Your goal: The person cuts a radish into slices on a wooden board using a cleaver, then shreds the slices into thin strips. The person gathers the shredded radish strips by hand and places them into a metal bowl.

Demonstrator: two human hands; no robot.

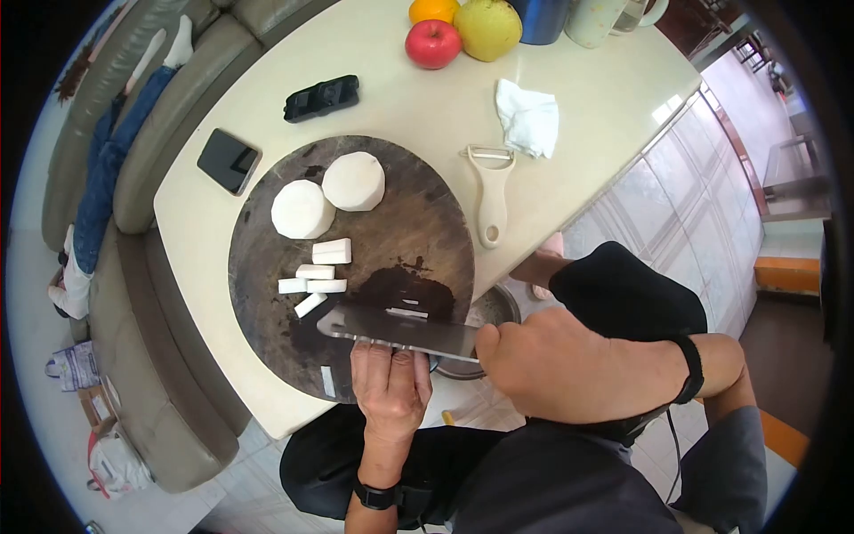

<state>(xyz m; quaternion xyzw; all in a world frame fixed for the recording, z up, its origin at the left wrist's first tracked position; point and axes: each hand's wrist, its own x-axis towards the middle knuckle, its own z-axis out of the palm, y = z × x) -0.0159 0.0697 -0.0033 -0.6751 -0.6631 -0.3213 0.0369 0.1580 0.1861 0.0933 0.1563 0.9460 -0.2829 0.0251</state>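
Note:
My right hand [543,365] is closed round the handle end of a knife [400,331], whose broad blade lies across the lower part of a round dark cutting board [409,214]. Just below the blade, my left hand [391,383] has its fingers together at the board's near edge; what they press on or hold is hidden by the blade. Several white cut pieces [332,252] lie left of the board's middle. Above them sit two thick white round slices [354,182]. Thin white slivers [407,311] are beside the blade, and another strip [327,381] is left of my left hand.
On the pale table [400,98] are a phone [229,161], a black object [322,98], a peeler [491,196], a white cloth [527,118], fruit [433,44] and cups. A metal bowl [495,307] is below the table edge. A person [111,169] lies on the sofa.

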